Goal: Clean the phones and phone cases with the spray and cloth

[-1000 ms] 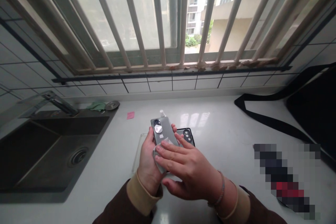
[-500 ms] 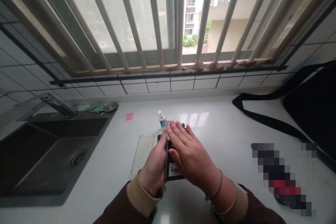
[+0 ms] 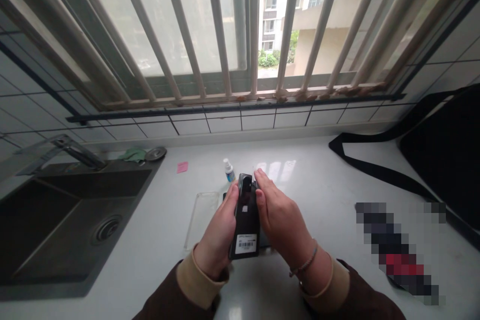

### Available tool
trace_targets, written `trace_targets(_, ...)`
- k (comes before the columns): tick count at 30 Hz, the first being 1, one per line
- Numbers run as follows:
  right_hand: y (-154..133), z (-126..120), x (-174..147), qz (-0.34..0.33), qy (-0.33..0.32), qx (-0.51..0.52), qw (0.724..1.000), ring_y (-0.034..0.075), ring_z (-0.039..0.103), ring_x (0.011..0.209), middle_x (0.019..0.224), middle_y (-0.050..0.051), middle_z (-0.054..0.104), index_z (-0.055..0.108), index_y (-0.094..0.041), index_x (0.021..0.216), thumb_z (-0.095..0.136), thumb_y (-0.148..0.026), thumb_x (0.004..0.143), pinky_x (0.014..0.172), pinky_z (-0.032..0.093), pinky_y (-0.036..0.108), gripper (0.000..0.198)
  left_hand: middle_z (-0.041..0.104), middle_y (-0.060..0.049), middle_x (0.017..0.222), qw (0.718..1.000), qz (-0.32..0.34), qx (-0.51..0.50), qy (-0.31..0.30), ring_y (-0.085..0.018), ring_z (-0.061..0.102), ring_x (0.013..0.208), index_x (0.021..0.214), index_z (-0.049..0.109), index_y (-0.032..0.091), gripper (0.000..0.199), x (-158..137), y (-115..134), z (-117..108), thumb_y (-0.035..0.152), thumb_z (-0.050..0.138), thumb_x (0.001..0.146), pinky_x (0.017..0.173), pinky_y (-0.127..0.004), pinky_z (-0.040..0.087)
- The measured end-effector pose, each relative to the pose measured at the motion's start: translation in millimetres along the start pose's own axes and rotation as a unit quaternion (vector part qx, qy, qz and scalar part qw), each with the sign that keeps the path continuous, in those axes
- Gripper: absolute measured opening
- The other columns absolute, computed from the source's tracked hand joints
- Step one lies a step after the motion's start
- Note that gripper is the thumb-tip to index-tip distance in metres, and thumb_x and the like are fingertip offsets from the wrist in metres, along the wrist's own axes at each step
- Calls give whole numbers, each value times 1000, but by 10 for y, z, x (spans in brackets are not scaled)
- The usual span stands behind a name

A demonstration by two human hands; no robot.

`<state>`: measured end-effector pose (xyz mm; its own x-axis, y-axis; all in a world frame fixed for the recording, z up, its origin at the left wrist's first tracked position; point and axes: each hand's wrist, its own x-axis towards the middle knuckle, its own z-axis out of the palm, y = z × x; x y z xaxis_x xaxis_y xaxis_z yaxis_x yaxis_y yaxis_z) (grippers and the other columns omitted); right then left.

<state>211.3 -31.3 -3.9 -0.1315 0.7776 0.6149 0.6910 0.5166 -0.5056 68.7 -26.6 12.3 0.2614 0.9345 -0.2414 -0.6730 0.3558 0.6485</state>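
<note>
A dark smartphone (image 3: pixel 246 220) is held above the counter with its back towards me. A white barcode label shows low on it. My left hand (image 3: pixel 218 230) grips its left edge, thumb along the side. My right hand (image 3: pixel 279 210) lies against the right edge with fingers stretched out; the palm side is hidden. Behind the phone, a dark flat object (image 3: pixel 267 243) partly shows on the counter. To the left lies a clear phone case (image 3: pixel 201 217). A small white spray bottle (image 3: pixel 229 171) stands just beyond my hands.
At left is a dark sink (image 3: pixel 71 230) with a faucet (image 3: pixel 80 152), a green cloth (image 3: pixel 134 155) and a metal drain strainer (image 3: pixel 155 153). A pink paper note (image 3: pixel 182 167) lies on the white counter (image 3: pixel 300 160). A black bag (image 3: pixel 446 145) with its strap and a blurred-out object occupy the right.
My right hand has slid off the phone's back to its right edge, uncovering the camera area and label. The phone has turned slightly in my left hand.
</note>
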Motion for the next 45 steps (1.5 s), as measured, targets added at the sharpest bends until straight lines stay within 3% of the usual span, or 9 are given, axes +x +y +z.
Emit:
trace_targets(3,-15,15,-10,-19,-19,7,1000,30,50,153,162,20,54,52,-10,160,41,-21,112,124,50,55,50,75,-15,138,997,-48,-64,-2,-29,64,140,144,68,17,49,24,18,71,48,58,108,125,-43,46)
trace_targets(8,-98,0,-24,-88,-64,22,994,30,50,153,158,18,58,57,-12,156,45,-20,111,126,48,55,48,76,-21,132,995,-35,-90,37,-31,69,133,134,73,8,59,25,66,153,56,47,109,122,-45,49)
trace_targets(14,-225,-77,-14,-200,-125,80,968,28,49,154,156,17,60,63,-8,149,50,-23,109,129,45,47,44,81,-17,107,985,-36,-88,141,-24,80,94,120,77,8,58,-9,193,71,59,53,107,94,-35,66)
trace_targets(17,-276,-120,-8,-260,-143,115,948,27,56,149,149,16,68,70,-7,138,54,-26,107,129,45,44,39,82,-13,105,978,-16,-95,186,-23,80,86,123,77,11,57,-25,283,86,59,52,106,81,-33,68)
trace_targets(20,-308,-160,0,-291,-132,131,939,22,67,137,136,11,76,76,-13,125,56,-23,105,126,48,38,30,82,-15,109,973,15,-112,202,-23,81,89,127,76,10,61,-29,352,122,59,45,109,80,-32,68)
trace_targets(29,-252,-218,4,-272,-52,112,954,23,76,125,124,7,82,78,-18,109,63,-16,99,120,56,39,19,81,-19,112,971,42,-158,173,-26,81,95,142,67,7,64,-9,426,93,55,36,113,84,-37,68)
trace_targets(35,-193,-133,-36,-235,5,175,956,28,75,125,121,15,82,76,-14,102,64,-9,95,116,60,44,15,79,-20,119,974,48,-153,161,-26,81,96,142,66,5,60,1,421,111,48,35,114,87,-38,68)
trace_targets(45,-199,-138,-56,-154,14,261,953,29,72,131,129,16,79,75,-16,106,59,-6,98,112,63,45,20,79,-19,121,981,31,-135,135,-24,79,95,136,70,5,61,36,334,98,48,33,114,87,-36,67)
